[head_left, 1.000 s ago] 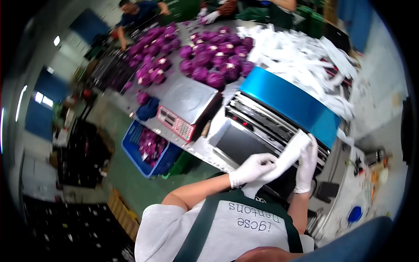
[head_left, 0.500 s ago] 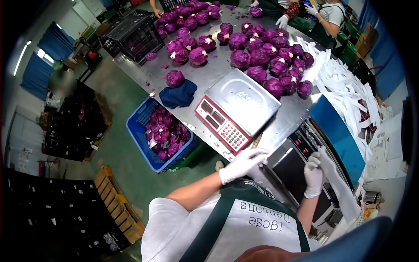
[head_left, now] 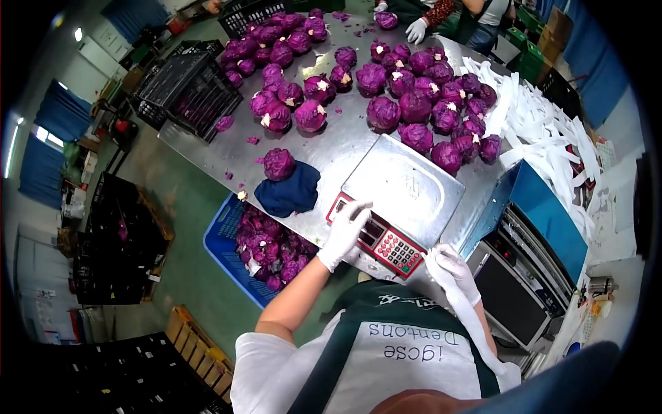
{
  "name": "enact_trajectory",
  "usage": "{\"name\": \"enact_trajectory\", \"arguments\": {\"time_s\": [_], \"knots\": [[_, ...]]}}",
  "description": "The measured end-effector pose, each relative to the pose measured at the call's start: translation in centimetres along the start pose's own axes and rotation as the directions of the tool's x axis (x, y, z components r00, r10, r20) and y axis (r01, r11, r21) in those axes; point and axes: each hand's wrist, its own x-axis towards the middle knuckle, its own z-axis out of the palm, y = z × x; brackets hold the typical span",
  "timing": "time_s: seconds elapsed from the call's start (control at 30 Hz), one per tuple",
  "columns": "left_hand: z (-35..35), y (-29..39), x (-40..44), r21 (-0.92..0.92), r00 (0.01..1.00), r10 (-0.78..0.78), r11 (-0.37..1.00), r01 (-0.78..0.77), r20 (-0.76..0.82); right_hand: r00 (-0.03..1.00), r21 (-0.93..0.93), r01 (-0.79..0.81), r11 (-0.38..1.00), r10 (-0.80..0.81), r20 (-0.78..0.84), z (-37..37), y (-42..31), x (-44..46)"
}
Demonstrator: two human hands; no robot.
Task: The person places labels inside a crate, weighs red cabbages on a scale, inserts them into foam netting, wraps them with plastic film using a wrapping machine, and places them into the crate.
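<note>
Gloves (head_left: 345, 234) and shirt (head_left: 407, 369) are white, the apron (head_left: 372, 303) dark green.

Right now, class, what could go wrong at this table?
The white strip trails from the right hand along the forearm and might snag or crease. The left hand, over part of the scale's panel, may press something accidentally. The lone cabbage beside the blue cloth sits near the table's edge and could roll off if bumped.
</note>
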Motion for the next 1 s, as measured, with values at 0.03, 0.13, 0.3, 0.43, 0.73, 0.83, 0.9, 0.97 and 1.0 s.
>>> {"name": "enact_trajectory", "arguments": {"time_s": [0.03,0.13,0.3,0.43,0.73,0.83,0.9,0.97,1.0], "knots": [[-0.6,0.7,1.2,0.059,1.0,0.006,0.998,-0.006,0.002,1.0,-0.035,-0.003,0.999,0.004,0.022,0.5,-0.7,0.5],[-2.4,3.9,4.8,0.284,0.99,0.134,0.951,-0.12,-0.032,0.997,-0.081,-0.007,0.997,0.013,0.072,1.0,-0.8,3.4],[-6.8,2.5,18.0,0.606,0.937,0.348,0.737,-0.298,0.038,0.994,-0.098,-0.079,0.992,0.086,0.067,2.7,-1.2,7.5],[-9.5,0.1,33.3,0.817,0.946,0.315,0.522,-0.243,0.08,0.996,-0.166,-0.038,0.985,0.024,-0.085,3.2,-0.6,11.9],[-8.0,-7.7,57.6,0.998,0.996,-0.053,0.009,0.07,-0.069,0.894,-0.191,-0.088,0.978,-0.007,-0.447,8.5,-1.4,19.2],[-8.7,-5.3,59.5,0.976,0.943,-0.334,0.204,0.081,-0.008,0.884,-0.246,-0.073,0.966,-0.051,-0.464,8.4,-1.5,21.0],[-10.7,-3.7,60.2,0.959,0.908,-0.38,0.275,-0.072,0.177,0.863,-0.23,-0.09,0.969,-0.039,-0.504,9.1,-1.7,22.5],[-12.8,-3.5,61.6,0.921,0.938,-0.312,0.389,-0.017,0.149,0.885,-0.341,-0.089,0.936,-0.083,-0.459,8.8,-1.4,23.6],[-13.8,-3.5,62.1,0.921,0.961,-0.249,0.389,-0.016,0.122,0.879,-0.274,-0.099,0.957,-0.045,-0.474,8.9,-1.4,24.1]]}}
